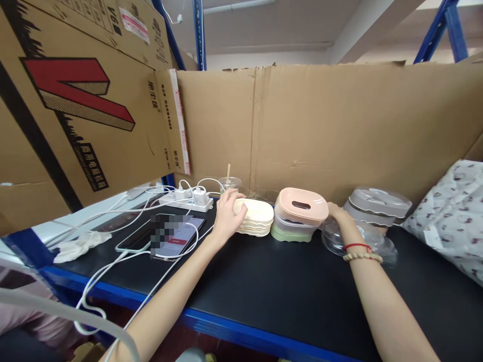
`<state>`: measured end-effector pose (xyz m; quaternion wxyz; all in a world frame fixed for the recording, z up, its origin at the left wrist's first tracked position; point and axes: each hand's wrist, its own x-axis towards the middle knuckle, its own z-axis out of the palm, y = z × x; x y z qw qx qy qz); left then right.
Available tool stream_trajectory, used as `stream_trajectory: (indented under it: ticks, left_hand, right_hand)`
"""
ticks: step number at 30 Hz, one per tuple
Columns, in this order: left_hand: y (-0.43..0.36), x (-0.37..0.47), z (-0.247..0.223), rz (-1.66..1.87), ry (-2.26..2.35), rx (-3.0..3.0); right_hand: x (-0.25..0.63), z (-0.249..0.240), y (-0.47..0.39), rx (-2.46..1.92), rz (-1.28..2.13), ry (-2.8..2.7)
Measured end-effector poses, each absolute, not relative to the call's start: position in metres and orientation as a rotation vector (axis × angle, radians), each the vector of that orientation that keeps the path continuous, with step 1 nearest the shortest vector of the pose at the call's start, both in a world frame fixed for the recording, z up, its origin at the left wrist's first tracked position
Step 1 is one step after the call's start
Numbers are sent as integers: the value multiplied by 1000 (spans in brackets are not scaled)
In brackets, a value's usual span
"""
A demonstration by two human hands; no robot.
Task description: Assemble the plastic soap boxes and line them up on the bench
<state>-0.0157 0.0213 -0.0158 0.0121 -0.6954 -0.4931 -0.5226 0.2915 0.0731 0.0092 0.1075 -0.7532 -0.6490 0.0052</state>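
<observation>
White cable (75, 314) curls through the lower-left foreground, before a tall cardboard panel (339, 115) and black tabletop (279, 286). Clear lids (377, 201) are piled on the R side. Mid-table, btwn the hands, a pink-topped stack (296, 221) of oval containers, lilac and green below, stands w/ its long axis running L to R, roughly parallel to the panel, R end of the top a touch lower in view. Just L of it sits a cream stack (258, 218), axis approx. the same. L arm reaches fwd and inward; L hand (228, 211) is half open, fingers at the cream stack's L end, thumb across its top. R arm angles fwd and inward; R hand (335, 212) is by the pink top's R end, fingers hidden, grip can't be told. Slot (301, 205) in the pink top runs lengthwise.
</observation>
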Motion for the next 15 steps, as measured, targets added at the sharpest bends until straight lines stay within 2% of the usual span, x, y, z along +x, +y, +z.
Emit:
stream_trajectory:
  ticks: [15]
  left_hand:
    - [22,-18,-14,-1743,-1486,-2145]
  right_hand:
    - [283,36,58,-2278,-62,-1692]
